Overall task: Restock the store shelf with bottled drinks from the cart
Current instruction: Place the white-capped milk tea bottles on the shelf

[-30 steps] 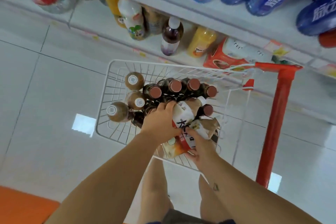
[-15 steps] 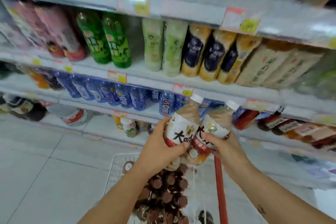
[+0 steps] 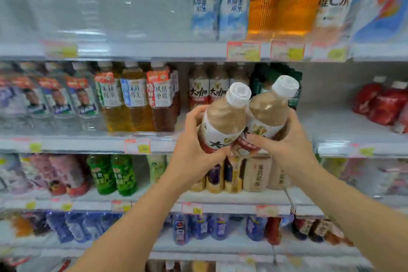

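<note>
Two white-capped bottles of light brown milky drink are held up side by side and tilted, in front of the second shelf from the top. My left hand (image 3: 194,150) grips the left bottle (image 3: 225,117) around its white and red label. My right hand (image 3: 284,145) grips the right bottle (image 3: 269,110) the same way. Their shoulders touch. Behind them on the shelf (image 3: 331,123) stand matching bottles (image 3: 208,90). The cart is out of sight.
Tea bottles (image 3: 134,99) stand left of the matching row and dark green bottles (image 3: 295,86) behind the right cap. Red bottles (image 3: 382,103) lie at the far right, with bare shelf between. Other shelves above and below are packed with drinks.
Both hands lifted the two bottles out of the cart basket and up to the second shelf. My view swung from the cart and floor up to the shelves.
</note>
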Demonstrator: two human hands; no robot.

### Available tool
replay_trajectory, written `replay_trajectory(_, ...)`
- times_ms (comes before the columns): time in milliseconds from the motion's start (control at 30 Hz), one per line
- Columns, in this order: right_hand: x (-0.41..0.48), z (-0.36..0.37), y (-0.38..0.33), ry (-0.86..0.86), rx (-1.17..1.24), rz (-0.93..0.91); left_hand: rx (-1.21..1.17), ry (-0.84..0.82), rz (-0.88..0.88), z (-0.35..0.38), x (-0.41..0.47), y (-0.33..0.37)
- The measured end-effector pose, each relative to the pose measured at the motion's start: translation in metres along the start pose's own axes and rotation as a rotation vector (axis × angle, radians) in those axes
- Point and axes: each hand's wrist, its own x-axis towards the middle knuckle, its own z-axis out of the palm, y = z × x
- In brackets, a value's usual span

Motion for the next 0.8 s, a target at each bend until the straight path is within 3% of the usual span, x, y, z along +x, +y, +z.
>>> replay_trajectory(300, 0.078, 0.01, 0.016, -0.041, -0.07, -0.134, 0.121, 0.12, 0.017, 0.01, 0.051, -0.029)
replay_trajectory(800, 0.139, 0.048, 0.072, -0.026, -0.151, 0.054, 0.043, 0.101, -0.218, 0.007, 0.113, -0.086)
